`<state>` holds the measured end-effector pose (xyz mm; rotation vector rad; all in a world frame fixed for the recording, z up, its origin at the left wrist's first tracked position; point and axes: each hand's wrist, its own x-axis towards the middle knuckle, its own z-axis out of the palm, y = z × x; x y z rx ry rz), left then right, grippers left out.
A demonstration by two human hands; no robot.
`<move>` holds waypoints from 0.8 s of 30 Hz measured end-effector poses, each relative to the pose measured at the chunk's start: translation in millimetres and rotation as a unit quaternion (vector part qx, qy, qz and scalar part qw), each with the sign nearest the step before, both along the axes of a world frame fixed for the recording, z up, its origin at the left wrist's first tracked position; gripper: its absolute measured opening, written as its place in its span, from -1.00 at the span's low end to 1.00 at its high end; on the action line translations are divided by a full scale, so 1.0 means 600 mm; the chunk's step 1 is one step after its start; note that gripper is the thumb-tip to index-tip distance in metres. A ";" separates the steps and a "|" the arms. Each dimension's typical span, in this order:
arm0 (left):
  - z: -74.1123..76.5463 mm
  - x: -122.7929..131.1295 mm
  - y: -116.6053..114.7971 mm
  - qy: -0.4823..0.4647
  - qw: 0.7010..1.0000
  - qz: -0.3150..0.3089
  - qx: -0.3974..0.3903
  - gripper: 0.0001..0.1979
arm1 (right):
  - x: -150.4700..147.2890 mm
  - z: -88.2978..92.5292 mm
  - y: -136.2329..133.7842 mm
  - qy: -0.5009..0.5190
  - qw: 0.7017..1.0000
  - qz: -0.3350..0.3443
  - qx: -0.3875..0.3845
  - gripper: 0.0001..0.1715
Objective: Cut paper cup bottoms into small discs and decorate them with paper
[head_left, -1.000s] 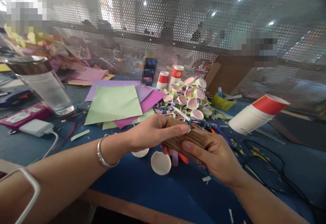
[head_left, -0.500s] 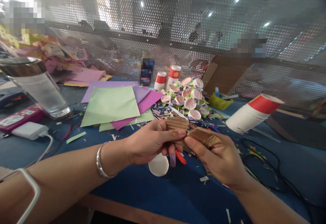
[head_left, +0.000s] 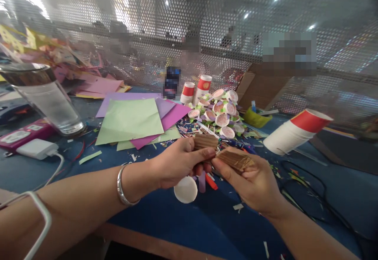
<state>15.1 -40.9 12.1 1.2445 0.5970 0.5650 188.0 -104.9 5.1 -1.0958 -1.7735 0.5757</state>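
Both my hands hold a strip of brown corrugated cardboard (head_left: 230, 158) just above the blue table (head_left: 177, 220). My left hand (head_left: 180, 162), with a silver bangle at the wrist, pinches the left end between thumb and fingers. My right hand (head_left: 251, 181) grips the right part, thumb pressed on top. The cardboard bends between the two hands. Right below them lie a white paper disc (head_left: 185, 189) and red and purple paper strips (head_left: 206, 181).
Green and purple paper sheets (head_left: 132, 120) lie to the left, a pile of cut cup bottoms (head_left: 221, 114) and two red-rimmed cups (head_left: 196, 87) behind. A stack of paper cups (head_left: 297, 132) lies on its side at right. A glass (head_left: 49, 100), a white charger (head_left: 37, 148) and black cables (head_left: 310, 193) are nearby.
The cardboard strip, straight a second ago, is now bent between my hands, and the left end has been lifted and folded upward.
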 end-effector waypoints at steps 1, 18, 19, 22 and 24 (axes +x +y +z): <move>-0.001 0.001 0.002 0.001 1.000 0.005 -0.016 -0.64 | 0.001 -0.006 -0.001 -0.030 0.999 -0.018 0.027 -0.84; 0.026 -0.022 0.014 0.016 0.998 -0.040 0.034 -0.60 | -0.026 -0.033 -0.016 -0.043 0.981 -0.107 0.154 -0.86; 0.025 -0.019 0.013 0.008 0.999 -0.032 0.019 -0.62 | -0.027 -0.033 -0.016 -0.041 0.981 -0.114 0.153 -0.86; 0.022 -0.013 0.011 0.005 1.000 -0.009 0.010 -0.63 | -0.028 -0.033 -0.013 -0.029 0.979 -0.131 0.156 -0.87; 0.022 -0.012 0.011 0.019 0.999 0.006 0.040 -0.63 | -0.027 -0.036 -0.011 -0.018 0.977 -0.137 0.161 -0.87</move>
